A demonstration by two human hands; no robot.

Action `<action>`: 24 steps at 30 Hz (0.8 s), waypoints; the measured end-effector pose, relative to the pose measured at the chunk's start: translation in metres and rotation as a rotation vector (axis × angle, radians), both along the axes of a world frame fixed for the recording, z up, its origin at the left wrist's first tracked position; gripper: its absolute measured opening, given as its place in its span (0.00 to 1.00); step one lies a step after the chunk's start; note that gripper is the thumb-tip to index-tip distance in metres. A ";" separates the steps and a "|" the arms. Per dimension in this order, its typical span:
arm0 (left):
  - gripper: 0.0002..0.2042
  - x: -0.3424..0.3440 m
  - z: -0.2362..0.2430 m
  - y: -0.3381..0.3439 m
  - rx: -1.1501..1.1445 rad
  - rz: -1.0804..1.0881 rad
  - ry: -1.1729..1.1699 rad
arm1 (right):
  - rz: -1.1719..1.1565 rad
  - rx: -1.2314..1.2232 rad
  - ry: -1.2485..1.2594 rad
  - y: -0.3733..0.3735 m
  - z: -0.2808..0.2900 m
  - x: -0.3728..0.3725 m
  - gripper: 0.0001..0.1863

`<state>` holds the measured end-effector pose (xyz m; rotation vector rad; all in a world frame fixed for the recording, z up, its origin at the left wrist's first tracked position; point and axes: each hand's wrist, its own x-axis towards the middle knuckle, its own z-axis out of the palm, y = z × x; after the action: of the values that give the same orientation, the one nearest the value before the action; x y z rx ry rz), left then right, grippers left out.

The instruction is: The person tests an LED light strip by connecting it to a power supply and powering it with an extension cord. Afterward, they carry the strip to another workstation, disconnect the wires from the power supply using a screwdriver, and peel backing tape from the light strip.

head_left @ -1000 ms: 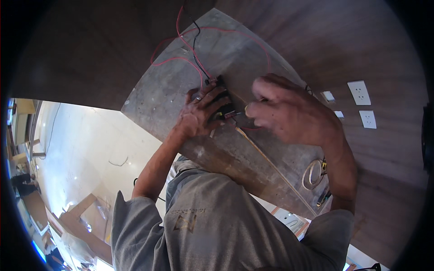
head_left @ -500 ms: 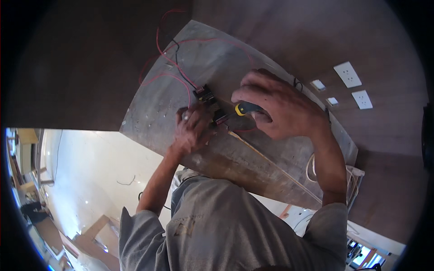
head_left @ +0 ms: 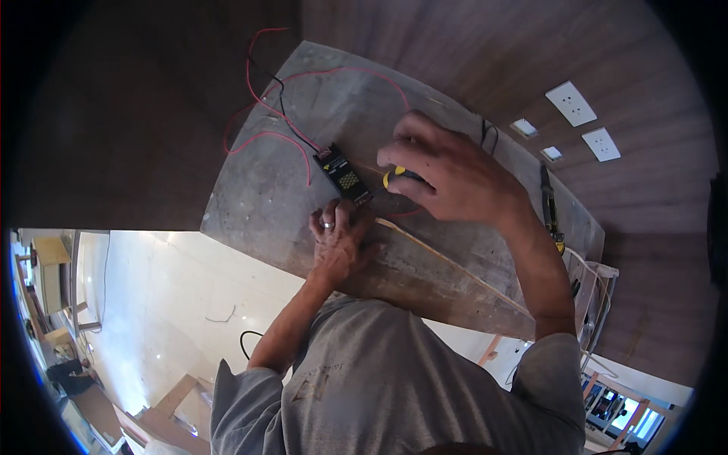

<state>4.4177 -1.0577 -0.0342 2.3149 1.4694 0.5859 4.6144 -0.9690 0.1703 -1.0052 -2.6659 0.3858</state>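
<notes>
As seen in the head view, lying just left of frame centre on the grey surface: a black module, slanting lengthwise from upper left to lower right. Nearest to the left hand — curled at the lower end, cannot tell whether gripping. Off to the right, the right hand — wrapped around a yellow-and-black screwdriver, apparently pointed toward that lower end.
</notes>
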 end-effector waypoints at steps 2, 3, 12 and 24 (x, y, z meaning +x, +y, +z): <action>0.32 0.001 -0.002 -0.001 0.048 0.013 -0.015 | 0.059 -0.035 0.039 0.000 -0.002 0.000 0.17; 0.32 0.001 -0.001 -0.001 0.049 0.016 -0.015 | 0.113 -0.069 0.077 0.000 -0.003 0.000 0.18; 0.29 -0.015 -0.009 -0.007 0.072 0.026 -0.053 | -0.089 -0.007 0.112 -0.011 0.003 0.013 0.15; 0.31 -0.016 -0.008 -0.007 0.072 0.003 -0.060 | -0.136 -0.051 0.195 -0.014 -0.015 0.024 0.16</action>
<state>4.4021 -1.0645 -0.0418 2.3276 1.4473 0.7139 4.6386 -0.9825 0.1551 -1.0957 -2.4114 0.4972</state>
